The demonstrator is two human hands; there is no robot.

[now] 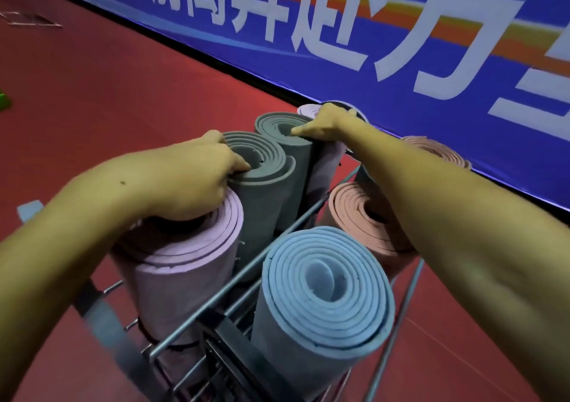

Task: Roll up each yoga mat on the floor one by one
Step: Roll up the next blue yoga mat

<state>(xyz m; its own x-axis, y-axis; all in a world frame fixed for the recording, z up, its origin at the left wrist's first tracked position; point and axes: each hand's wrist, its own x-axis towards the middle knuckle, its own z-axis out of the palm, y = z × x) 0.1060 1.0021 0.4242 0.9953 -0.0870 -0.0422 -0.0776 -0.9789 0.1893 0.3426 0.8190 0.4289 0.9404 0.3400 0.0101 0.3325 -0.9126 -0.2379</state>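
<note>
Several rolled yoga mats stand upright in a metal wire rack [234,281]. My left hand [197,182] grips the top edge of a grey rolled mat [262,185], its thumb hooked into the roll's spiral. My right hand [324,124] holds the top of a second grey rolled mat [296,151] behind it, thumb lying across its rim. A lilac mat [185,266] stands under my left wrist. A light blue mat [327,290] stands nearest me, and a salmon mat [357,216] is partly hidden by my right forearm.
Red sports floor [108,87] surrounds the rack. A blue banner with large white characters [401,47] runs along the wall behind. Another lilac roll [310,111] and another salmon roll [431,148] stand at the rack's far side. A small green object [4,101] lies at the far left.
</note>
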